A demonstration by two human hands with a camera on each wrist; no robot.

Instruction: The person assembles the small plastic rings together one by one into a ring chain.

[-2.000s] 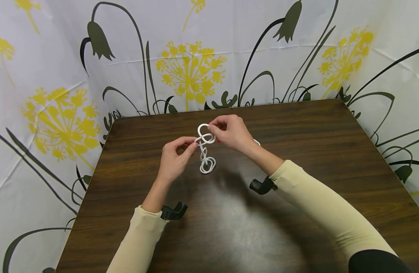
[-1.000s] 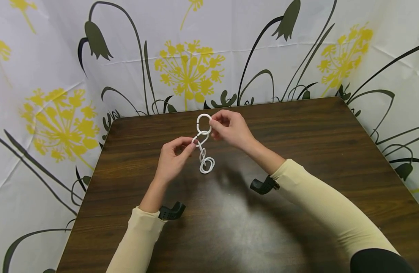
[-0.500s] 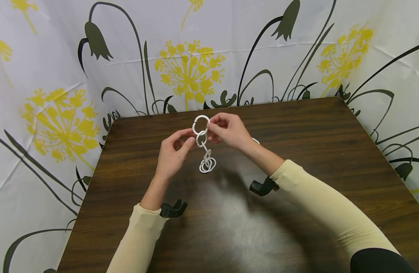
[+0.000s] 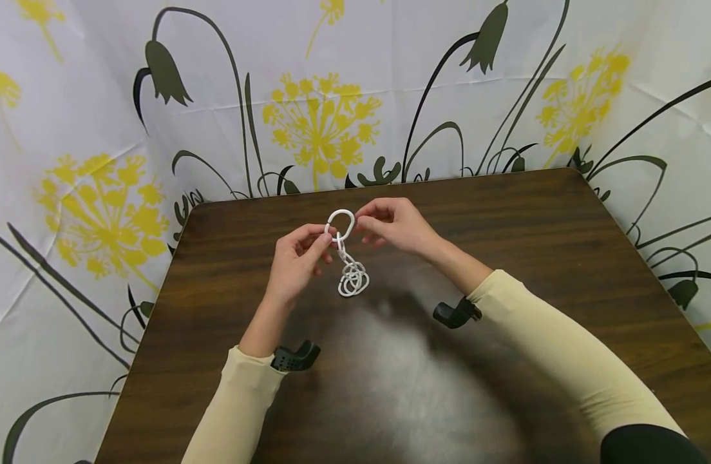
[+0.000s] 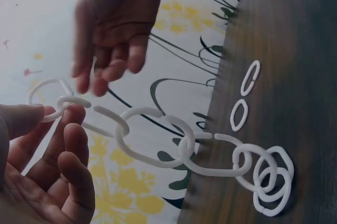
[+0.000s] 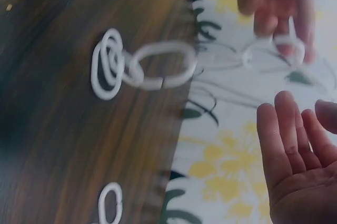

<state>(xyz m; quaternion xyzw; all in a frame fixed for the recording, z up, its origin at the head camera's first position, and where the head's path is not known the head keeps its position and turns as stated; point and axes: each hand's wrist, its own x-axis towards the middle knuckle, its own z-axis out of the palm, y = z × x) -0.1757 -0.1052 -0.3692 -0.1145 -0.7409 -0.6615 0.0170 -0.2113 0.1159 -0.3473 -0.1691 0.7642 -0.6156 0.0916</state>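
Up top, my left hand [image 4: 297, 261] pinches the end ring [image 4: 353, 222]! Just beside it, my right hand [image 4: 398, 225] hovers, fingers relaxed. Below, the white chain [image 4: 348, 261] dangles, lower links piled on the dark table [image 4: 506, 225], two loose links [image 5: 244, 84] lying apart.

head: bright, tabletop [image 4: 413, 393] glare, soft shadows; left wrist: dimmer; right wrist: chain [image 6: 166, 47] blurred

Most of the head view's lower half is filled by a dark, wood-grained table [image 4: 506, 232]. Near the picture's centre, the heaped lower links of a white chain [image 4: 353, 279] are borne on it. At upper right in the left wrist view, one loose link [image 5: 246, 72] and, just beside it, a second link [image 5: 233, 114] are laid flat.
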